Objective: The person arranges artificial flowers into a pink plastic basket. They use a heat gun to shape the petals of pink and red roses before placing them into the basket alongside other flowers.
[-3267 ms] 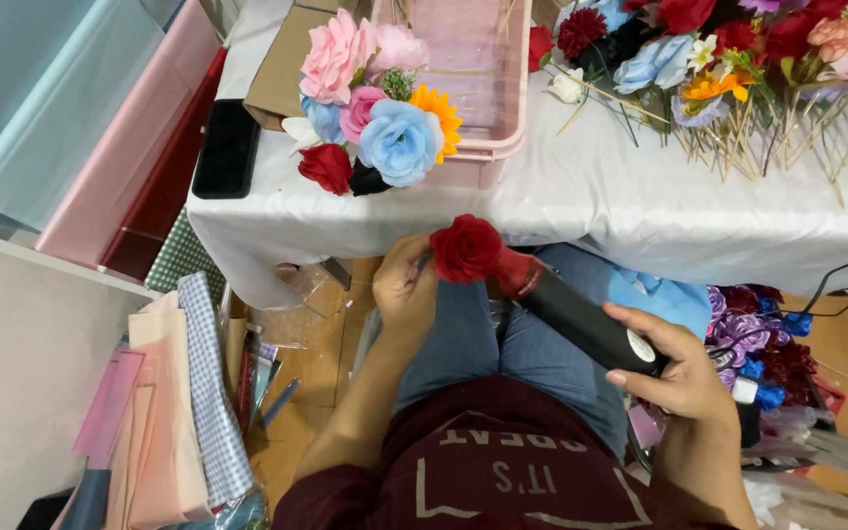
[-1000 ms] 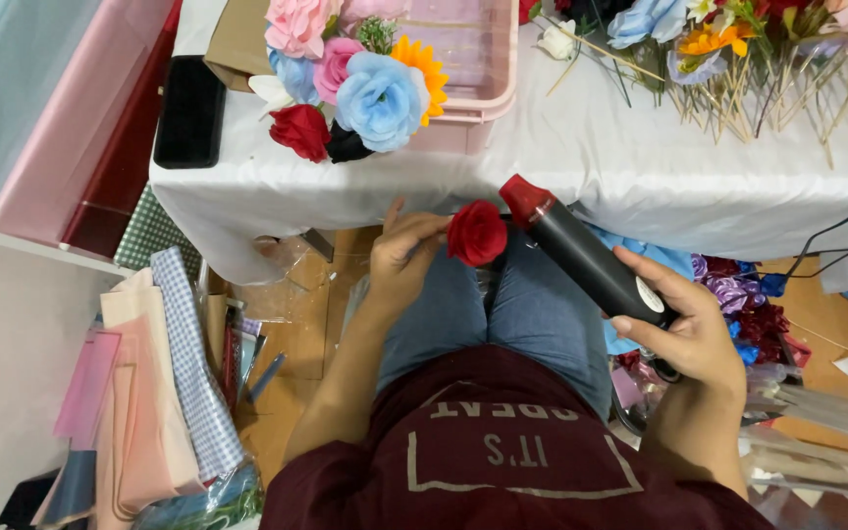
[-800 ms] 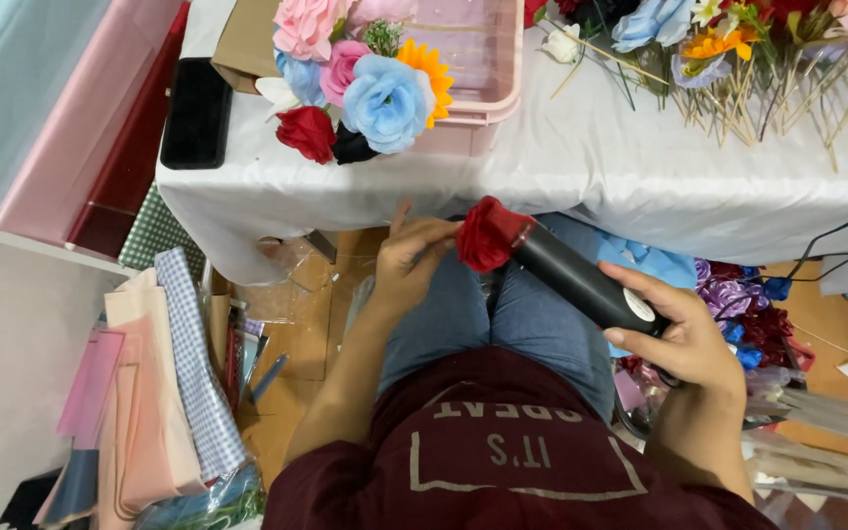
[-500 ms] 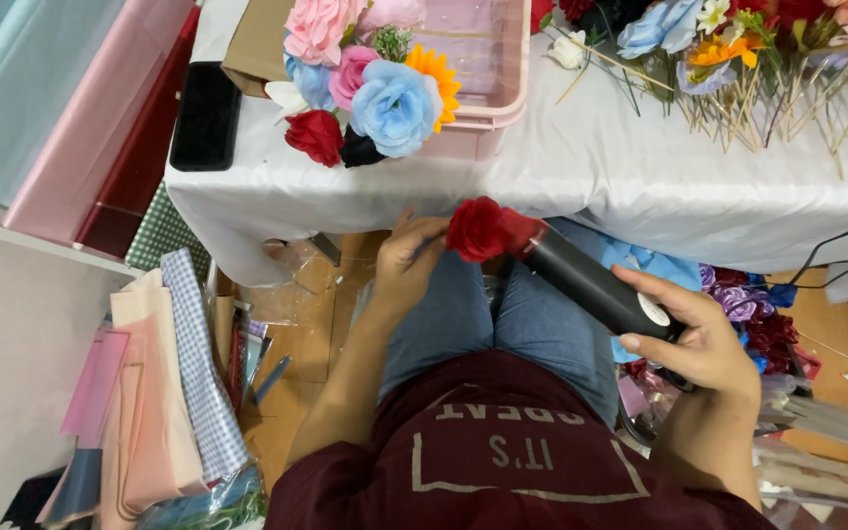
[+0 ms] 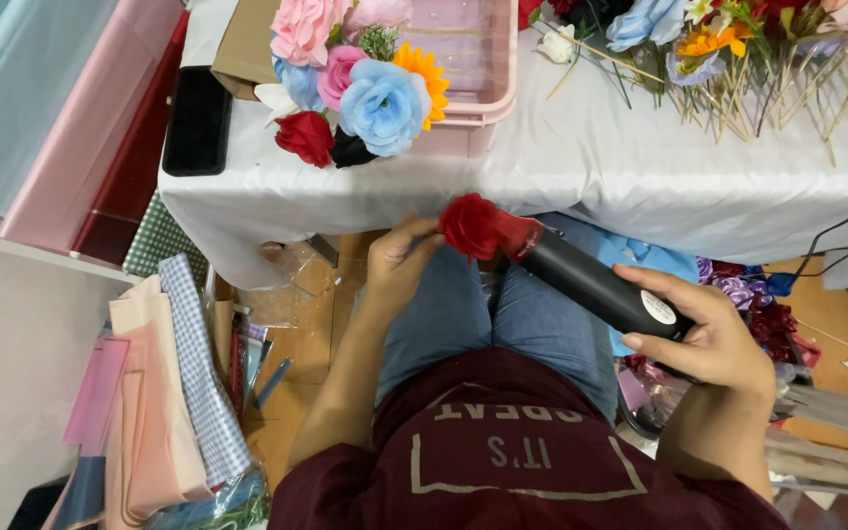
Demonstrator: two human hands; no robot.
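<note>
My left hand (image 5: 399, 263) holds a red artificial rose (image 5: 470, 225) over my lap, just below the table edge. My right hand (image 5: 709, 334) grips the handle of a black heat gun (image 5: 586, 283) with a red nozzle. The nozzle touches the right side of the rose. A bouquet of pink, blue, orange and red artificial flowers (image 5: 350, 83) lies on the white tablecloth (image 5: 561, 162) above my left hand.
A pink plastic basket (image 5: 473, 59) stands behind the bouquet. A black phone (image 5: 196, 120) lies at the table's left end. Loose flowers on sticks (image 5: 758, 54) cover the right of the table. Folded cloths (image 5: 164, 393) and pink paper rolls (image 5: 80, 128) lie left.
The rose and heat gun have stayed together over my lap with small shifts. The camera view has drifted slightly; the nozzle remains against the rose.
</note>
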